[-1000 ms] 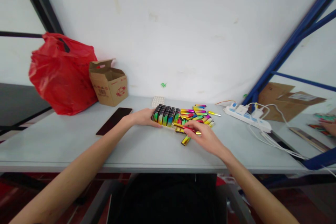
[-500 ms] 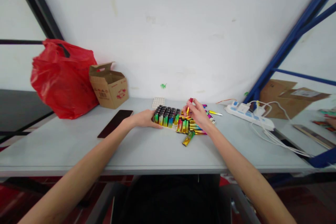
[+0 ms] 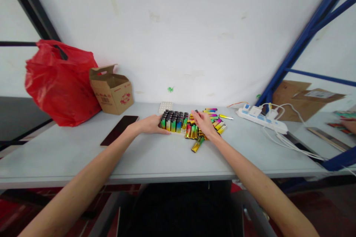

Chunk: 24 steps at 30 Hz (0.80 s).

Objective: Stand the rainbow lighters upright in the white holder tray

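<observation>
Rows of shiny multicoloured lighters (image 3: 174, 120) with black tops stand upright in a white tray (image 3: 182, 132), mostly hidden beneath them. My left hand (image 3: 152, 124) grips the tray's left end, thumb along the front and the other fingers out of sight behind. Just right of the rows, my right hand (image 3: 203, 123) is closed in a pinch on a lighter, whose dark end (image 3: 196, 111) shows above the fingers. Under and around that hand lies a loose pile of lighters (image 3: 218, 123). One separate lighter (image 3: 197, 144) lies nearer the table's front.
Behind the rows lies a white holed tray (image 3: 166, 107). A dark phone (image 3: 119, 130), an open carton (image 3: 111, 90) and a red bag (image 3: 63, 81) stand left. A power strip (image 3: 263, 119) with cables is right, near a blue frame (image 3: 303, 44). Another person's hand (image 3: 349, 125) shows far right.
My right hand has moved slightly left and down toward the rows. The held lighter showed a red end upward before; now a dark end shows. My left hand keeps its place at the tray.
</observation>
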Each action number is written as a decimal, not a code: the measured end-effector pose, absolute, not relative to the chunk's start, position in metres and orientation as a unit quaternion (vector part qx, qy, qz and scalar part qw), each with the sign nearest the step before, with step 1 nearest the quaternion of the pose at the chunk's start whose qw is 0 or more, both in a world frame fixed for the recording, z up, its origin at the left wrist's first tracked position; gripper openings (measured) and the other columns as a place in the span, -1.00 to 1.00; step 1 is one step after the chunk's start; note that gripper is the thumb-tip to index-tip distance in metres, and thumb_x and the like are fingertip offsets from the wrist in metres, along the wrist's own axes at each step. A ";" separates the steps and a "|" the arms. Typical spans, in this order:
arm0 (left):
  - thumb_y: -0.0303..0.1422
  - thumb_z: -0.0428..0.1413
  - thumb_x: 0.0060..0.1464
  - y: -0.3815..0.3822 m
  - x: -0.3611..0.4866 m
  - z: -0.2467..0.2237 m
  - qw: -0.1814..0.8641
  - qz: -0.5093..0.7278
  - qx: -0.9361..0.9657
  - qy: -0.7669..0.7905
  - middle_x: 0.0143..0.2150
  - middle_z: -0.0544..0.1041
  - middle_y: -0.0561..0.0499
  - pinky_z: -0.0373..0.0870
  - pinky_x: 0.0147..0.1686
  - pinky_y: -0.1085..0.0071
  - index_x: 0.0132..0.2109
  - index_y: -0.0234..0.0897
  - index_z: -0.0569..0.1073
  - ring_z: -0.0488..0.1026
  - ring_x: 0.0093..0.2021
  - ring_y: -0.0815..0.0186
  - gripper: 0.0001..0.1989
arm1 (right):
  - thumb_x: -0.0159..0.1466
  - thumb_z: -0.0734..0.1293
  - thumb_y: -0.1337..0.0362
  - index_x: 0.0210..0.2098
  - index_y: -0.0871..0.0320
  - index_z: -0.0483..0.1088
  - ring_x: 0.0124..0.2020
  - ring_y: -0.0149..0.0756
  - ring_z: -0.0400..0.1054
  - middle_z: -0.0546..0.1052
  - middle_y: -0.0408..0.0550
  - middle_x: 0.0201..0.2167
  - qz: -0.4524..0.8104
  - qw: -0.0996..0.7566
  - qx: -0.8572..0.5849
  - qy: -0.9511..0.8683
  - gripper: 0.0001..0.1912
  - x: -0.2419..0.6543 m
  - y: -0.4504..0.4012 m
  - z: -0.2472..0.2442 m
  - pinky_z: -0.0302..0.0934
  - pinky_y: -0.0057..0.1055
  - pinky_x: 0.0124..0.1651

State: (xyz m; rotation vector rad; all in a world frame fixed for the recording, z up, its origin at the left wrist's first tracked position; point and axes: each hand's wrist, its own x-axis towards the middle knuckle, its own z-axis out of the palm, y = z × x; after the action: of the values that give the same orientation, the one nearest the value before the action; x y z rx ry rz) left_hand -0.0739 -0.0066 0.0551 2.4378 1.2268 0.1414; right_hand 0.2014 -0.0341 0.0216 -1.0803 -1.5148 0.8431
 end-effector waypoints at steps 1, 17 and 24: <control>0.18 0.23 -0.09 -0.007 -0.074 0.055 0.200 0.051 0.871 0.445 -0.03 0.65 -0.05 0.44 -0.05 0.35 0.12 -0.21 0.46 0.55 -0.06 0.10 -0.25 | 0.25 0.29 -0.30 -0.59 0.09 0.14 -0.60 -0.44 -0.01 0.14 -0.24 -0.65 0.341 0.520 -0.454 -0.639 -0.38 0.201 -0.035 0.021 -0.10 -0.44 -0.55; 0.24 0.25 -0.15 -0.009 -0.072 0.054 0.200 0.072 0.862 0.460 0.06 0.63 -0.05 0.46 -0.01 0.32 0.18 -0.18 0.41 0.57 0.00 0.07 -0.15 | 0.33 0.18 -0.14 -0.63 0.08 0.09 -0.67 -0.48 -0.21 0.05 -0.25 -0.69 0.497 0.498 -0.419 -0.574 -0.44 0.201 -0.037 0.024 -0.31 -0.44 -0.60; 0.24 0.25 -0.16 -0.011 -0.072 0.056 0.197 0.067 0.862 0.463 0.05 0.63 -0.08 0.46 -0.03 0.33 0.21 -0.22 0.38 0.57 -0.01 0.06 -0.10 | 0.32 0.18 -0.29 -0.33 0.12 0.39 -0.63 -0.46 0.00 0.18 -0.26 -0.60 0.469 0.501 -0.386 -0.616 -0.42 0.201 -0.037 0.027 -0.08 -0.47 -0.58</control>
State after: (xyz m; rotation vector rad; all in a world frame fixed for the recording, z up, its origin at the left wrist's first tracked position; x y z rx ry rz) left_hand -0.0715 -0.0112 0.0562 2.4121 1.2963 0.1886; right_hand 0.2009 -0.0368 0.0271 -0.9342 -1.4896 1.1335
